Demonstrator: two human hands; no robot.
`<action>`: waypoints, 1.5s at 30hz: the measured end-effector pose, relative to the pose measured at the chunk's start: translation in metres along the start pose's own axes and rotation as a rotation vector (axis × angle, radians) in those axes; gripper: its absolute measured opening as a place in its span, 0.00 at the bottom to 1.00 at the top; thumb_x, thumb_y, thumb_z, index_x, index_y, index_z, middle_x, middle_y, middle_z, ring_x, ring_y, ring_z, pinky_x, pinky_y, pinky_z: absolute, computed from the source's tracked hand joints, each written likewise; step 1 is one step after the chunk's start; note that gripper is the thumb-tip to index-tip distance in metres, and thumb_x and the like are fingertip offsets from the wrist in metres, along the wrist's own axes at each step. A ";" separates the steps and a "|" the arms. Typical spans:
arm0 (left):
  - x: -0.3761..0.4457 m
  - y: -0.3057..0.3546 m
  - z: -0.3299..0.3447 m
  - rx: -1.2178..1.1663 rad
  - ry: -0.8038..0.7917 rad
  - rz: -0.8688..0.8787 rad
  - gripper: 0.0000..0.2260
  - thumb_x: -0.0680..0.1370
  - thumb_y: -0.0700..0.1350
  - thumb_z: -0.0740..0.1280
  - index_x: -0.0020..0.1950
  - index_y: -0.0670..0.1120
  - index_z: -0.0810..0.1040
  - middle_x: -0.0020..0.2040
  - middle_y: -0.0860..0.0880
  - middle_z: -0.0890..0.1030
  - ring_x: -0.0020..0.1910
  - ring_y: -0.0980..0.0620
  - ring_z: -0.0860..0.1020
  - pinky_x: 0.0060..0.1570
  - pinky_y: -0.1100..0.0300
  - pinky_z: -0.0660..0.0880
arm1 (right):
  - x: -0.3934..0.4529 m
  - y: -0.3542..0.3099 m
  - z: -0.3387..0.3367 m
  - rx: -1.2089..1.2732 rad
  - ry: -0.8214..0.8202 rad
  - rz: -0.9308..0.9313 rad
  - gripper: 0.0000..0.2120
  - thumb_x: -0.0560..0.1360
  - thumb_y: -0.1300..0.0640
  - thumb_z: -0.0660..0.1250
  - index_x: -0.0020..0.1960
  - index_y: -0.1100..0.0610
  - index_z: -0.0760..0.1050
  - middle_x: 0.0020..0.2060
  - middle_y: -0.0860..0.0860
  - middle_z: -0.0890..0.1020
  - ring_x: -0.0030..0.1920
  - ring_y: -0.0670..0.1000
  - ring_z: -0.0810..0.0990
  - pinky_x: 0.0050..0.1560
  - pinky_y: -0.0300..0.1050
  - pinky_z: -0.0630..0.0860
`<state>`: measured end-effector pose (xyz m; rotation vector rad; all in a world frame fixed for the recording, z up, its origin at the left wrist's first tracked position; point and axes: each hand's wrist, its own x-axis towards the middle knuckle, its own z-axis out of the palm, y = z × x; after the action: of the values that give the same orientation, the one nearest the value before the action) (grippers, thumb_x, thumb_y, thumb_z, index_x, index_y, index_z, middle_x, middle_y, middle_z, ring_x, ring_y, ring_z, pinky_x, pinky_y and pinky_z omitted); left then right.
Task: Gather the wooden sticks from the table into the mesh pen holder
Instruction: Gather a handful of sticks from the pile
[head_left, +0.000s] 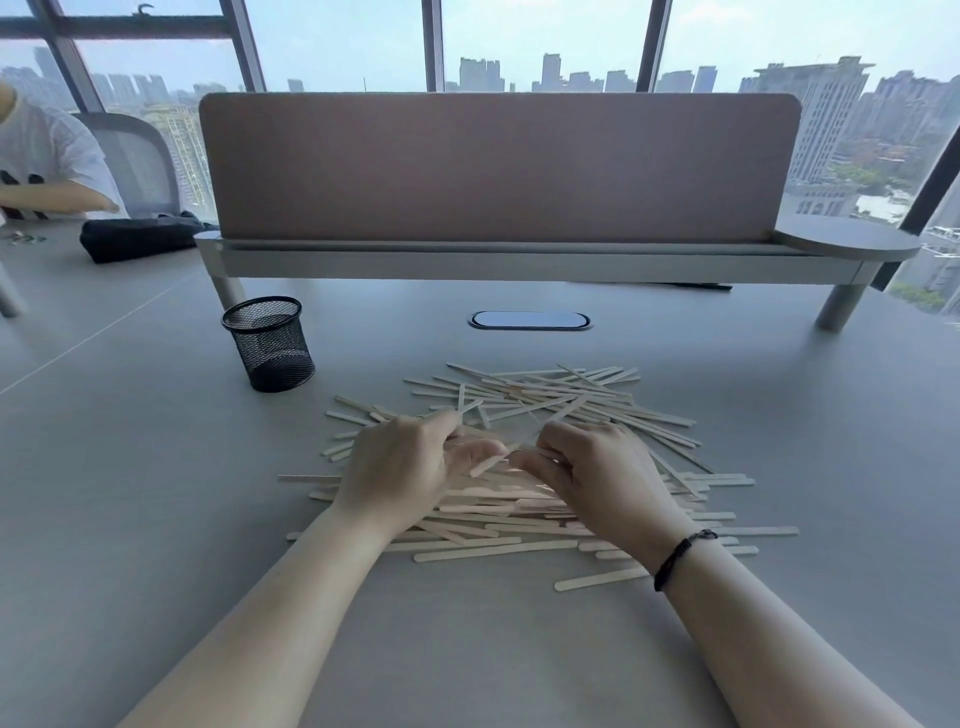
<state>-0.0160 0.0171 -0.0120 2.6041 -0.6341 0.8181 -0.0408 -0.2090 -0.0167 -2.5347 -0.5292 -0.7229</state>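
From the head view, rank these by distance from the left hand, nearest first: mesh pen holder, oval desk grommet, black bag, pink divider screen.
From the left hand:
1. Mesh pen holder, up and left of it.
2. Oval desk grommet, ahead, slightly right.
3. Black bag, far left; pink divider screen, far ahead: too close to call.

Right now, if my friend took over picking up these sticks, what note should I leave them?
Left hand: fingers curled, pinching a wooden stick or two above the pile.
Right hand: fingers curled on sticks too.
Wooden sticks: scattered in a loose heap on the grey table, in front of you.
Mesh pen holder: upright, beyond the heap to the left, no sticks visible inside.
Done: nothing in the holder yet.
Left: gather the whole pile and stand it in the holder.
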 end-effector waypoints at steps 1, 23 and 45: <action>0.000 -0.002 -0.001 0.001 0.005 -0.014 0.35 0.73 0.77 0.48 0.37 0.49 0.76 0.24 0.51 0.76 0.27 0.45 0.78 0.27 0.57 0.73 | 0.000 0.000 -0.001 0.006 0.011 0.013 0.22 0.75 0.34 0.60 0.35 0.51 0.68 0.23 0.42 0.64 0.27 0.50 0.65 0.27 0.45 0.63; 0.002 -0.022 -0.024 -0.227 0.147 -0.194 0.31 0.77 0.73 0.47 0.27 0.49 0.55 0.21 0.51 0.58 0.24 0.46 0.61 0.26 0.56 0.58 | -0.006 0.018 -0.011 -0.007 -0.087 0.110 0.31 0.75 0.28 0.55 0.33 0.55 0.62 0.24 0.52 0.65 0.30 0.56 0.65 0.28 0.47 0.65; 0.014 -0.011 -0.066 -1.047 0.425 -0.339 0.39 0.60 0.71 0.75 0.30 0.35 0.66 0.21 0.49 0.62 0.24 0.48 0.60 0.26 0.52 0.59 | -0.007 -0.001 -0.006 0.060 -0.242 0.256 0.21 0.67 0.27 0.65 0.38 0.45 0.77 0.35 0.44 0.77 0.36 0.43 0.76 0.36 0.40 0.71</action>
<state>-0.0295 0.0509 0.0459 1.4707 -0.3296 0.6405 -0.0495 -0.2129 -0.0158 -2.5835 -0.2894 -0.3063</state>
